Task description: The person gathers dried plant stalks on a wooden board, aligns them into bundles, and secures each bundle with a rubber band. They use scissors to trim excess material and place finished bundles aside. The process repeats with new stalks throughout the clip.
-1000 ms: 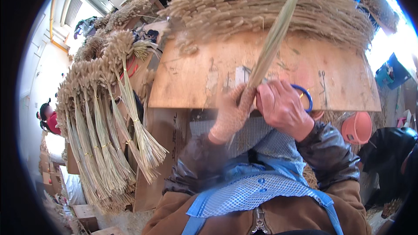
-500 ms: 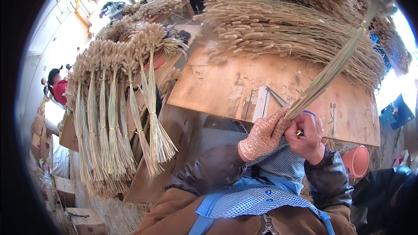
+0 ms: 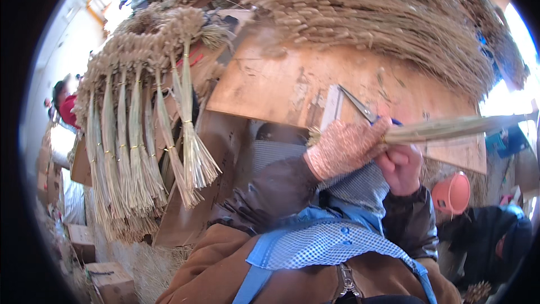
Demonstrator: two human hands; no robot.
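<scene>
My left hand (image 3: 346,149), in a light patterned glove, is closed round a tied bunch of dried grass stems (image 3: 444,129). The bunch lies almost level, its stems running to the right; its far right end is smeared by motion. Just under the stems is my bare right hand (image 3: 400,169), fingers curled in, and whether they hold anything small is not visible. Scissors (image 3: 360,105) with blue handles rest on the wooden board just beyond my left hand, beside a pale ruler-like strip (image 3: 332,108).
Loose fluffy-headed grass (image 3: 360,22) covers the far part of the wooden board (image 3: 264,81). Several tied bunches (image 3: 135,129) hang in a row at the left. A pink bucket (image 3: 451,193) stands at the right, and cardboard boxes (image 3: 111,282) are at lower left.
The bunch has swung down from pointing up and right to nearly level. My right hand has dropped slightly below the stems. The whole view has shifted a little.
</scene>
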